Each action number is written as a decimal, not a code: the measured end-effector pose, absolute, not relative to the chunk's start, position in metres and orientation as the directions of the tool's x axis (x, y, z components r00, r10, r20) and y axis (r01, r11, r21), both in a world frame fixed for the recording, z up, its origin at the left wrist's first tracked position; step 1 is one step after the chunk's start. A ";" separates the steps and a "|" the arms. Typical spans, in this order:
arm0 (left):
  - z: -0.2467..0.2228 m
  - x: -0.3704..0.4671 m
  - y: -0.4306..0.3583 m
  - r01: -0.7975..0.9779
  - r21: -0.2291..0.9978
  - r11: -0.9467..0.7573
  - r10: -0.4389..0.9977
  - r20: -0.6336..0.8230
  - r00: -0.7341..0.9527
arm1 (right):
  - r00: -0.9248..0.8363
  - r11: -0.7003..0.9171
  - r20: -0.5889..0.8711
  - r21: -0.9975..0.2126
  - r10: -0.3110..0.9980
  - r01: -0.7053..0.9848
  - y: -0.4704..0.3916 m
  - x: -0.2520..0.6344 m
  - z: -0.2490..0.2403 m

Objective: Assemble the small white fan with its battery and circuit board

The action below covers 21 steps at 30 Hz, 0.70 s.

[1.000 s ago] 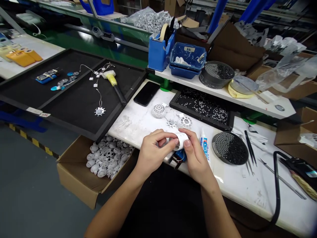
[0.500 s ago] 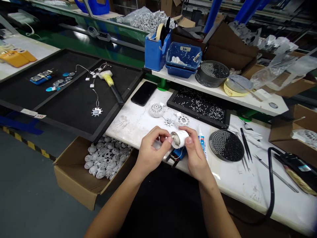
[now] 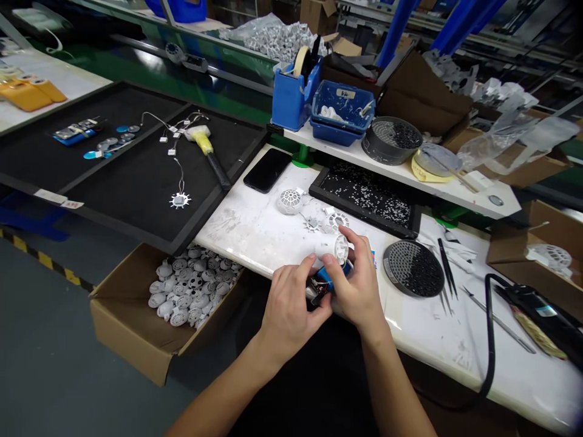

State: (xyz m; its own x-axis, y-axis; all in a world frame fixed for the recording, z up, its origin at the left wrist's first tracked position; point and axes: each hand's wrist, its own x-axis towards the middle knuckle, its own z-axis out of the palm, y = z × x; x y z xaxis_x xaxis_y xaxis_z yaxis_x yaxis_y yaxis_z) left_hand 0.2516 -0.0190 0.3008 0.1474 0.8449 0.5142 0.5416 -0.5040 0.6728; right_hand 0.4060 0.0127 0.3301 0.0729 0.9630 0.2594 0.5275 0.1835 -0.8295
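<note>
Gripping a white cylinder (image 3: 324,247) near the table's (image 3: 257,233) front edge

The left hand (image 3: 291,303) curves beside a blue component (image 3: 324,277); whether it is closed on that, I cannot tell. The right hand (image 3: 357,282) pinches the white cylinder between thumb and fingers. Beyond lie a domed grille (image 3: 290,202) and a black phone (image 3: 267,170). Farther back, blue bins (image 3: 341,109) sit on a shelf (image 3: 483,197).

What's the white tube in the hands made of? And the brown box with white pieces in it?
The white tube looks like hard plastic, fairly smooth, going by its even white color and crisp rim, though I can't be sure. The brown box looks like dull cardboard: plain brown walls and a folded-out flap.
</note>
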 end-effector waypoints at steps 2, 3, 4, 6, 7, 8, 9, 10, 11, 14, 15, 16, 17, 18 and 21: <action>0.298 0.253 -0.024 0.463 0.747 -0.477 0.865 0.492 0.097 | 0.052 0.234 0.327 -0.768 0.943 0.596 0.012 0.403 0.331; 0.297 0.254 -0.026 0.415 0.786 -0.457 0.879 0.472 0.075 | 0.050 0.251 0.351 -0.753 0.935 0.608 0.011 0.401 0.330; 0.297 0.254 -0.029 0.361 0.824 -0.437 0.892 0.449 0.054 | 0.052 0.259 0.362 -0.754 0.931 0.603 0.010 0.400 0.330; 0.297 0.256 -0.034 0.233 0.900 -0.369 0.926 0.377 0.008 | 0.056 0.247 0.332 -0.796 0.942 0.552 0.007 0.397 0.327; 0.298 0.257 -0.035 0.155 0.937 -0.314 0.947 0.320 -0.015 | 0.051 0.231 0.298 -0.826 0.953 0.514 0.007 0.397 0.325; 0.300 0.258 -0.037 0.067 0.967 -0.244 0.969 0.247 -0.030 | 0.044 0.215 0.268 -0.850 0.962 0.480 0.006 0.396 0.324; 0.302 0.258 -0.038 -0.026 0.986 -0.165 0.986 0.164 -0.031 | 0.039 0.205 0.251 -0.863 0.967 0.461 0.005 0.396 0.324; 0.304 0.259 -0.038 -0.120 0.989 -0.083 0.997 0.081 -0.015 | 0.046 0.208 0.258 -0.862 0.965 0.461 0.005 0.396 0.323; 0.306 0.259 -0.039 -0.208 0.978 -0.007 1.000 0.011 0.019 | 0.063 0.222 0.285 -0.851 0.957 0.476 0.005 0.397 0.324; 0.312 0.257 -0.041 -0.379 0.916 0.135 0.979 -0.064 0.194 | 0.151 0.259 0.402 -0.790 0.903 0.555 0.003 0.401 0.329; 0.314 0.256 -0.042 -0.397 0.905 0.152 0.966 -0.052 0.253 | 0.186 0.256 0.429 -0.777 0.884 0.575 0.001 0.403 0.332; 0.315 0.255 -0.042 -0.404 0.900 0.160 0.953 -0.033 0.303 | 0.216 0.249 0.448 -0.768 0.868 0.591 0.000 0.405 0.335; 0.316 0.255 -0.043 -0.406 0.899 0.164 0.939 -0.016 0.343 | 0.239 0.238 0.458 -0.761 0.856 0.604 -0.001 0.409 0.337; 0.317 0.255 -0.043 -0.406 0.899 0.166 0.928 -0.004 0.372 | 0.253 0.228 0.463 -0.755 0.850 0.615 -0.003 0.412 0.340; 0.316 0.259 -0.043 -0.430 0.885 0.177 0.909 0.020 0.416 | 0.227 0.222 0.458 -0.735 0.860 0.641 -0.006 0.423 0.344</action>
